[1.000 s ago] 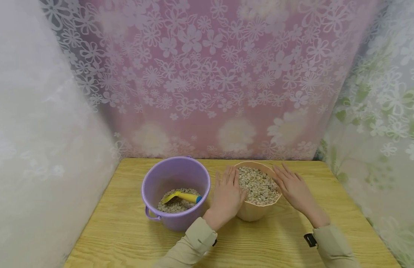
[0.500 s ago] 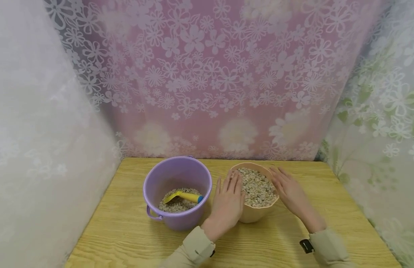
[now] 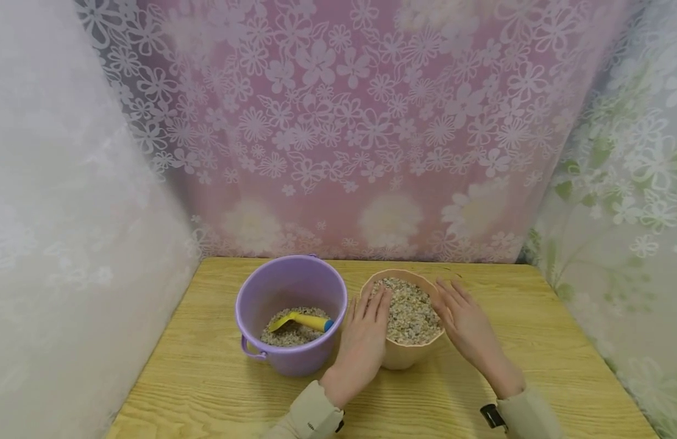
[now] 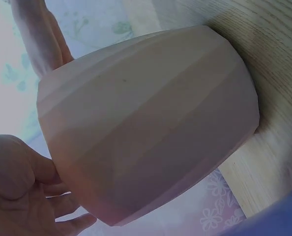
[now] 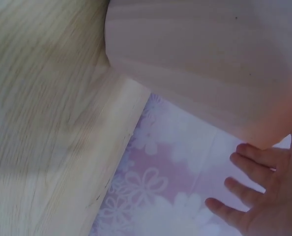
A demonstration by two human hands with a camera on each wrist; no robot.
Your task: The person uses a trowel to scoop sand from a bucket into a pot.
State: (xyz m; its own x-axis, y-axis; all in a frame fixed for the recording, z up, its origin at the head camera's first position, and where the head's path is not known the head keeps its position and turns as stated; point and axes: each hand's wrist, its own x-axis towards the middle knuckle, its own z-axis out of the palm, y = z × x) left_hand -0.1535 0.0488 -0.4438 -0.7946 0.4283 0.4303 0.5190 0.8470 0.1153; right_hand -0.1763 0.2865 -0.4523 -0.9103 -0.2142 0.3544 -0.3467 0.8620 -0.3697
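A peach faceted pot (image 3: pixel 406 355), filled near its rim with small gravel (image 3: pixel 412 311), stands upright on the wooden table. My left hand (image 3: pixel 361 338) lies against the pot's left side with its fingers extended. On the opposite side, my right hand (image 3: pixel 470 326) touches the rim, fingers also fairly straight. The left wrist view shows the pot's wall (image 4: pixel 151 118) between both hands, the left fingertips at its upper edge. From the right wrist, the right fingers (image 5: pixel 249 191) appear spread, with the upper ones touching the pot near the rim.
Left of the pot stands a purple bucket (image 3: pixel 242 305) with a shallow layer of gravel. A toy tool with a yellow handle (image 3: pixel 308 321) and blue end leans inside it. Both stand on the wooden table (image 3: pixel 206 390), with floral curtains (image 3: pixel 338 152) behind and at the sides.
Both hands have shifted left and slightly nearer, and the gravel-filled pot has moved with them toward the bucket. The bucket and its tool stay in place.
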